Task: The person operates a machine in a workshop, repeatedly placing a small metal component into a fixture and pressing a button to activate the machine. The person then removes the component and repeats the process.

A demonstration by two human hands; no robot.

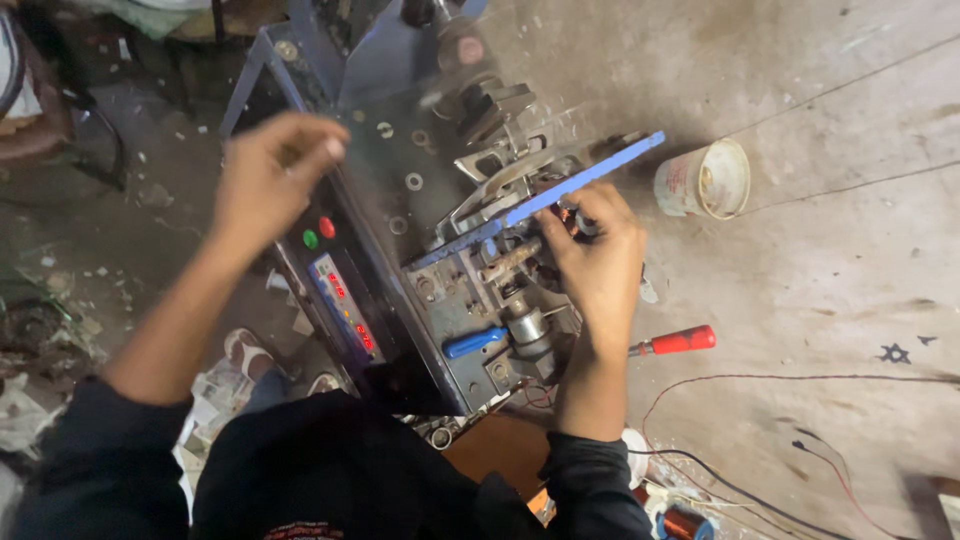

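Observation:
A grey-blue bench machine [400,190] stands on the floor in front of me, with a blue plate [560,190] slanting across it and a metal shaft [510,262] below. My right hand [598,262] is closed around a dark knob-like part with copper wire at the shaft's right end. My left hand [268,180] hovers over the machine's left edge, fingers curled, holding nothing visible, just above the control panel with a red button [327,227], a green button [310,239] and a red digit display [348,308]. A blue lever handle [474,343] lies on the machine's front.
A white cup [705,180] lies on its side on the concrete floor at the right. A red-handled tool [675,342] sticks out beside my right wrist. Thin wires [780,380] trail across the floor, and a copper wire spool [685,522] sits at the bottom. Clutter fills the left edge.

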